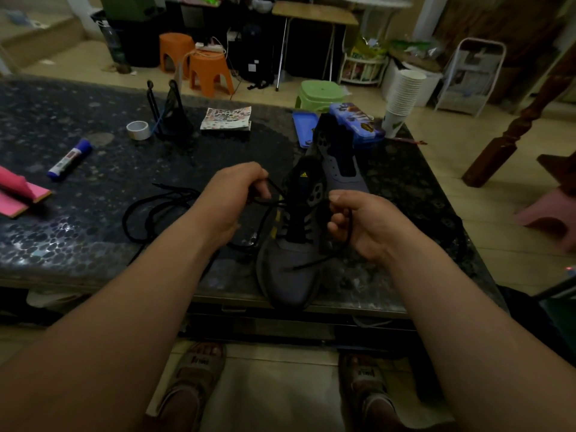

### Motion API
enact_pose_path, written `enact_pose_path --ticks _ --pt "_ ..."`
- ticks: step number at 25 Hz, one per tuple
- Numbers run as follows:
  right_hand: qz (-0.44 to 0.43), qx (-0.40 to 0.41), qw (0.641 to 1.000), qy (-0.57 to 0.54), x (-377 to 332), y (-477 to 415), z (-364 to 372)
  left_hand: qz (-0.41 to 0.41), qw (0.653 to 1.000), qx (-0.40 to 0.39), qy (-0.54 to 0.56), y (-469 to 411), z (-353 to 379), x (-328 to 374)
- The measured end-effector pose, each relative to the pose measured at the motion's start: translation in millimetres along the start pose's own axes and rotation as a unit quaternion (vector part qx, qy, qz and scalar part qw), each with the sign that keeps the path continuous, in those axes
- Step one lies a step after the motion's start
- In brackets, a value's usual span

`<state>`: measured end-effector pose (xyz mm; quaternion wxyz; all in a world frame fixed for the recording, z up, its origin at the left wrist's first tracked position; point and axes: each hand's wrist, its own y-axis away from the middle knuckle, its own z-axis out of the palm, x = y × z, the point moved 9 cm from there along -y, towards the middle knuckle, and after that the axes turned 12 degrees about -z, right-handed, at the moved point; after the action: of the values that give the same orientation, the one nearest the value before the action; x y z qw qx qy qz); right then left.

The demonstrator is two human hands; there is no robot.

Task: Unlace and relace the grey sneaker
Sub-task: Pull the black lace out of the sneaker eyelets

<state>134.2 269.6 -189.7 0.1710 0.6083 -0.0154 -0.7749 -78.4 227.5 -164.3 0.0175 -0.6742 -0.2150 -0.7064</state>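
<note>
A grey sneaker [291,275] with a black tongue and yellow stripes stands on the dark speckled table [78,219], toe toward me at the front edge. Its black lace [265,213] crosses the lower eyelets. My left hand [237,194] pinches one lace end on the shoe's left side. My right hand [367,222] grips the other end on the right, and the tip trails over the toe. A second grey sneaker [339,163] lies behind it. A loose black lace [149,210] is coiled on the table to the left.
On the table lie a blue-capped marker [70,159], a tape roll [138,130], a black stand [171,113], a printed booklet [226,119], pink paper [18,194], a blue pencil case [355,123] and stacked paper cups [402,98]. Stools stand on the floor beyond.
</note>
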Motion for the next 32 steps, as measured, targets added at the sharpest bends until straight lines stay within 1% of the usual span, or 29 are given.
enact_pose_path --ticks 1,3,4,5,6,7,8,9,10,11,12,13,14,15,16,17,18,19,20,21,22,23,24,25,27,29,31,32 --pt "-0.011 -0.008 0.999 0.035 -3 0 -2 -0.007 0.999 -0.024 -0.027 1 4 0" --pt "-0.048 -0.015 0.985 0.163 -9 0 -8 -0.006 0.994 -0.05 -0.096 7 10 2" --pt "-0.066 -0.014 0.974 0.218 -11 -1 -10 -0.003 0.996 -0.048 -0.082 8 8 3" --pt "-0.075 -0.014 0.964 0.254 -12 -2 -12 -0.02 0.999 -0.044 -0.014 6 2 1" --pt "-0.078 -0.016 0.958 0.274 -13 -3 -13 -0.052 0.994 -0.046 0.085 2 -4 -4" --pt "-0.078 -0.019 0.953 0.291 -13 -4 -14 -0.075 0.985 -0.051 0.15 1 -8 -7" --pt "-0.079 -0.021 0.947 0.311 -12 -5 -15 -0.087 0.984 -0.051 0.149 0 -10 -10" --pt "-0.082 -0.024 0.938 0.337 -12 -5 -15 -0.094 0.992 -0.048 0.065 1 -13 -13" --pt "-0.085 -0.025 0.927 0.366 -12 -6 -16 -0.094 0.991 -0.047 -0.081 3 -13 -18" --pt "-0.091 -0.027 0.918 0.386 -13 -6 -15 -0.09 0.973 -0.052 -0.206 6 -9 -25" --pt "-0.096 -0.028 0.913 0.396 -14 -6 -15 -0.08 0.959 -0.061 -0.266 8 -4 -29" --pt "-0.102 -0.029 0.912 0.397 -15 -7 -15 -0.07 0.962 -0.071 -0.254 8 1 -30" --pt "-0.105 -0.029 0.914 0.391 -16 -6 -15 -0.054 0.978 -0.075 -0.186 9 3 -25" --pt "-0.106 -0.028 0.917 0.383 -17 -6 -15 -0.037 0.994 -0.061 -0.08 9 1 -16" --pt "-0.106 -0.026 0.92 0.375 -19 -6 -16 -0.034 0.997 -0.047 0.055 8 -5 -8" --pt "-0.107 -0.024 0.924 0.368 -19 -5 -17 -0.043 0.981 -0.042 0.185 7 -11 -2" --pt "-0.107 -0.023 0.926 0.362 -20 -5 -19 -0.056 0.957 -0.046 0.281 5 -15 -1" --pt "-0.108 -0.023 0.927 0.358 -20 -4 -20 -0.065 0.944 -0.047 0.321 6 -17 -1" --pt "-0.107 -0.021 0.928 0.357 -20 -4 -21 -0.064 0.955 -0.03 0.287 6 -20 -3" --pt "-0.106 -0.02 0.927 0.359 -21 -4 -22 -0.046 0.985 0.004 0.167 6 -24 -4" --pt "-0.106 -0.018 0.926 0.361 -21 -4 -23 -0.017 0.999 0.047 -0.013 5 -26 -4" --pt "-0.109 -0.016 0.927 0.36 -22 -4 -23 0.016 0.978 0.081 -0.192 5 -21 -5" --pt "-0.113 -0.012 0.928 0.354 -23 -5 -24 0.044 0.941 0.092 -0.324 3 -11 -7" --pt "-0.118 -0.009 0.93 0.347 -23 -5 -24 0.055 0.91 0.085 -0.403 1 0 -12" --pt "-0.128 -0.006 0.932 0.338 -24 -6 -22 0.067 0.875 0.094 -0.47 1 7 -12" --pt "-0.142 -0.006 0.934 0.329 -25 -6 -19 0.102 0.86 0.132 -0.483 2 3 -2" --pt "-0.149 0.001 0.935 0.321 -25 -8 -19 0.15 0.855 0.157 -0.47 6 -3 9" --pt "-0.151 0.003 0.937 0.316 -25 -9 -18 0.154 0.87 0.162 -0.439 8 -8 13"
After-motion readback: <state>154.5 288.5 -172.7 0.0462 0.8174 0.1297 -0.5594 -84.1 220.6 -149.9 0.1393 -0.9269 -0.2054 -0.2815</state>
